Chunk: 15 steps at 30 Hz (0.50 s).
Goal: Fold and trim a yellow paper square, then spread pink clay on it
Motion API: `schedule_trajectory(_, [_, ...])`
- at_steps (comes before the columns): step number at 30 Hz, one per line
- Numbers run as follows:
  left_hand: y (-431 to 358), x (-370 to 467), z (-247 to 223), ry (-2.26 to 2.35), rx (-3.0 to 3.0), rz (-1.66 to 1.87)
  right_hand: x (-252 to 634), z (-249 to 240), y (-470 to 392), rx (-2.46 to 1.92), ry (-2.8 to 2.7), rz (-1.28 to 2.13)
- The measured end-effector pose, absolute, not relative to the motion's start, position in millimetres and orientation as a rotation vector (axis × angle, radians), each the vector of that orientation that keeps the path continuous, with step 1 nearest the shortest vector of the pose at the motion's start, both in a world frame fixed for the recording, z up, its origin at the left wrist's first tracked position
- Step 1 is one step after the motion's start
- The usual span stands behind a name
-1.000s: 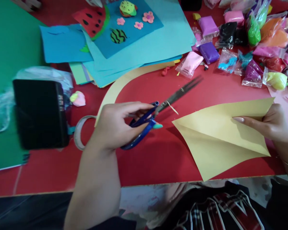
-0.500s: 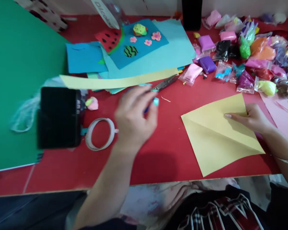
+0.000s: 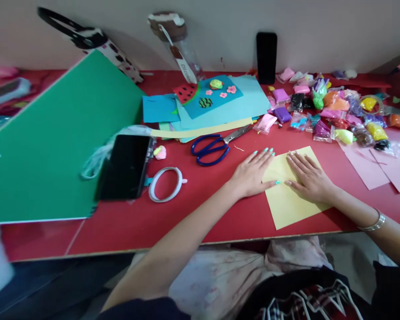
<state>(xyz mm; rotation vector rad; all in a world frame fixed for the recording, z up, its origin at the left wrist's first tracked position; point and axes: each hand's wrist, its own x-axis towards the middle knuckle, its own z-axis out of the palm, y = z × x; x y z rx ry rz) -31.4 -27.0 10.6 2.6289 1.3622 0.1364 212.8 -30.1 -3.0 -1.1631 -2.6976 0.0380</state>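
Note:
A sheet of yellow paper lies flat on the red table under both hands. My left hand rests open at its left edge, the thumb on the paper and the other fingers stretched out. Flat on its right part lies my right hand, fingers extended. Scissors with dark blue handles lie to the left of my left hand, their blades pointing up and right. Behind them stretches a narrow yellow paper strip.
Bagged colored clay is heaped at the back right, with pink paper in front. A roll of tape, a black phone and a green board occupy the left. Blue sheets carry clay pieces; a bottle stands behind.
My left hand has let go of the scissors, which now lie on the table, and moved right onto the paper. The paper, lifted before, is now flat. The view has tilted up.

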Motion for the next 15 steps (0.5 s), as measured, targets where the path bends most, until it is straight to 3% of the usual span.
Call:
schedule_trajectory(5, [-39.0,-32.1,12.4,1.565,2.594,0.12,222.6,-1.0,-34.5,-1.13,-2.748,0.016])
schedule_trajectory(11, [-106.9,-20.0,10.8,1.277,2.718,0.1,230.7,13.9,-40.1,-0.543,-3.019,0.118])
schedule_trajectory(15, [-147.1,-11.4,15.7,1.263,2.721,0.059,235.5,15.3,-21.9,-0.658,-2.979,-0.019])
